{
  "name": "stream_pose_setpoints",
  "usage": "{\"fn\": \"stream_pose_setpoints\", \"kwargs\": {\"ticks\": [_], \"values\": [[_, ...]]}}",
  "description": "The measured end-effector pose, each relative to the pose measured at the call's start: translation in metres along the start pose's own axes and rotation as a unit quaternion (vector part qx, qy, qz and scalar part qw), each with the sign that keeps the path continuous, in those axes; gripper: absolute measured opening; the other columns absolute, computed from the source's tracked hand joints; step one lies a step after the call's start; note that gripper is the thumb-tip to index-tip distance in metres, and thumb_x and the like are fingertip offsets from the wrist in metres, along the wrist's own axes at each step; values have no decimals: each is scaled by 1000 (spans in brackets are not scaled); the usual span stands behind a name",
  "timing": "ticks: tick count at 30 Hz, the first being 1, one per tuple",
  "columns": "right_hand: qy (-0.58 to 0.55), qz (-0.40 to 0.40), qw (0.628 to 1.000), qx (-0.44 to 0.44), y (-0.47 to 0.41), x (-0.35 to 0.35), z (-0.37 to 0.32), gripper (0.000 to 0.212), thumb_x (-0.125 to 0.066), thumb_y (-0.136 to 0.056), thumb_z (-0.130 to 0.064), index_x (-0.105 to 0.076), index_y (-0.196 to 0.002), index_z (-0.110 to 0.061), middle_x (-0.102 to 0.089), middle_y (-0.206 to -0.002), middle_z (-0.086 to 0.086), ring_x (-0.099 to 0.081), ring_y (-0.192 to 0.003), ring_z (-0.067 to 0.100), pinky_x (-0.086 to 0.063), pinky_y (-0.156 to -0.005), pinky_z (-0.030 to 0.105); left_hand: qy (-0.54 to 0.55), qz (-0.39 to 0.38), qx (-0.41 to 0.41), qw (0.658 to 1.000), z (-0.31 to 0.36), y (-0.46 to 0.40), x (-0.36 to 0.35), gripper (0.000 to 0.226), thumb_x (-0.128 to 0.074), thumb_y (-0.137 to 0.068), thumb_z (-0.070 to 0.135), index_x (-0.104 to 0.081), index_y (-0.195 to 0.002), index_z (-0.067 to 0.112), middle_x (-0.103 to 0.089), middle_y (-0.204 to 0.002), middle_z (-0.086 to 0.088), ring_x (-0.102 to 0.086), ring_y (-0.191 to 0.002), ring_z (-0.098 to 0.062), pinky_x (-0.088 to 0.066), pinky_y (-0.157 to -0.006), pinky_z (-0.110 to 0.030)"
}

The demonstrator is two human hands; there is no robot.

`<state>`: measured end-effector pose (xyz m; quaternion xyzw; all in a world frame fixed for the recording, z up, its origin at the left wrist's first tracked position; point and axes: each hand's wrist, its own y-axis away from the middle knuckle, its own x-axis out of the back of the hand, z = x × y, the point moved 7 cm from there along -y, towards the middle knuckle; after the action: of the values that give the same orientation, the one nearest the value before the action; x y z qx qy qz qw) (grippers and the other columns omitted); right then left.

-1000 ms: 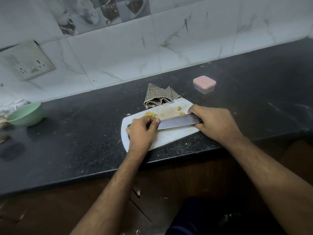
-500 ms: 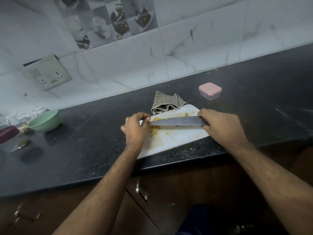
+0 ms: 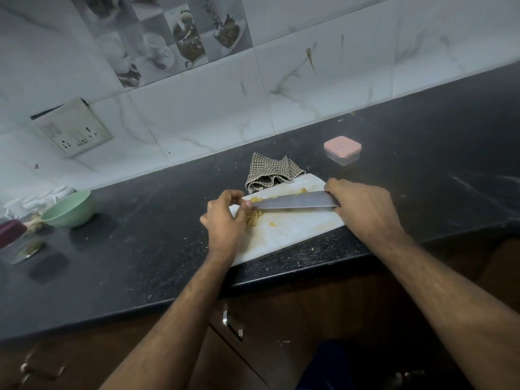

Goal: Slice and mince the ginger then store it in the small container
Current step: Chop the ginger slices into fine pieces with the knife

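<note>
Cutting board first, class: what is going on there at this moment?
A person is cutting ginger on a white board on the dark counter. The right hand grips the knife by its handle, and the left hand pinches the blade tip beside a small heap of strips. A few bits lie loose farther back. The small container sits behind, pink lid on, so nothing is stored yet. A checked cloth overlaps the board's far edge.

A single head-worn wide-angle camera looks forward and down, close over the dark counter (image 3: 140, 249), tiled wall (image 3: 197, 114) far behind.
</note>
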<state>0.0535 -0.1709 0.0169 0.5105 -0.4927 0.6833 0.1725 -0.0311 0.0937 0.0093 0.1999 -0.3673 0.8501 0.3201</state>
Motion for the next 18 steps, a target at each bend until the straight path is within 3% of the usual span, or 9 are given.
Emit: {"fn": "stream_pose_setpoints", "kwargs": {"ticks": [4, 11, 18], "values": [[5, 21, 1000, 10, 0, 4, 2, 23, -65, -86, -20, -55, -106, -27, -59, -81, -8, -60, -68, 19, -39, -52, 29, 22, -14, -17, 1000, 9, -2, -3, 21, -67, -97, 40, -64, -116, 32, -64, -102, 23, -48, -115, -6, -18, -91, -33], [6, 38, 999, 18, 1, 2, 2, 30, -69, -81, -22, -56, -108, -28, -62, -84, -8, -62, -73, 19, -38, -55, 31, -52, -102, -11, 993, 7, -7, -20, 9, -69, -96, 41, -76, -97, 35, -60, -114, 16, -43, -120, -13, -17, -91, -35], [2, 34, 999, 0, -1, -2, 7, 29, -70, -82, -22, -55, -106, -27, -62, -84, -8, -63, -74, 20, -45, -57, 32, 22, -35, 41, 998, -8, -12, -6, 15, -68, -95, 38, -70, -80, 38, -69, -102, 15, -58, -112, -16, -28, -101, -45]]}}
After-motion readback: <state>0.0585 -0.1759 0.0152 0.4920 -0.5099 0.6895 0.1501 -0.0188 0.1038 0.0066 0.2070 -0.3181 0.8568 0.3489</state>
